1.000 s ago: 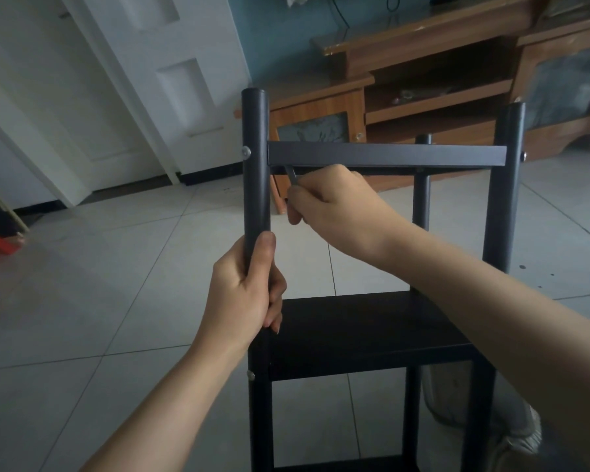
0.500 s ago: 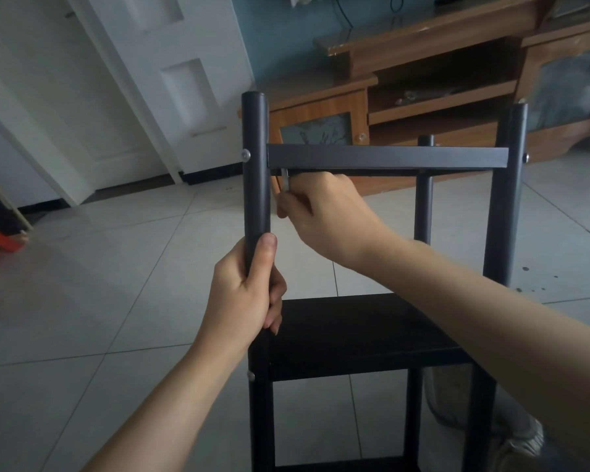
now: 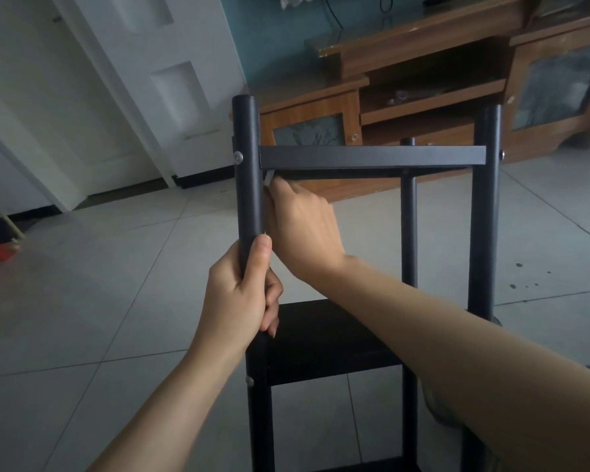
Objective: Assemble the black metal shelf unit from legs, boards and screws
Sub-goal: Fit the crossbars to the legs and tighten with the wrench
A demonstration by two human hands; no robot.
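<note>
1. shelf point(image 3: 372, 157) stands on the floor point(image 3: 99, 284): 4 legs, 2 boards, 3 screws showing
2. left hand point(image 3: 242, 294) grips front-left leg point(image 3: 249, 172)
3. right hand point(image 3: 304, 219) pinches a small silver tool point(image 3: 268, 178) under top board

Head cam, fwd-down, close on hands point(image 3: 269, 253)

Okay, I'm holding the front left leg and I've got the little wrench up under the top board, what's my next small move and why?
Probably reset the small wrench and give another short turn. Your right hand has it tight against the front left leg, just under the top board, so there looks to be little swing room. Your left hand grips the leg lower down, steadying it.
</note>
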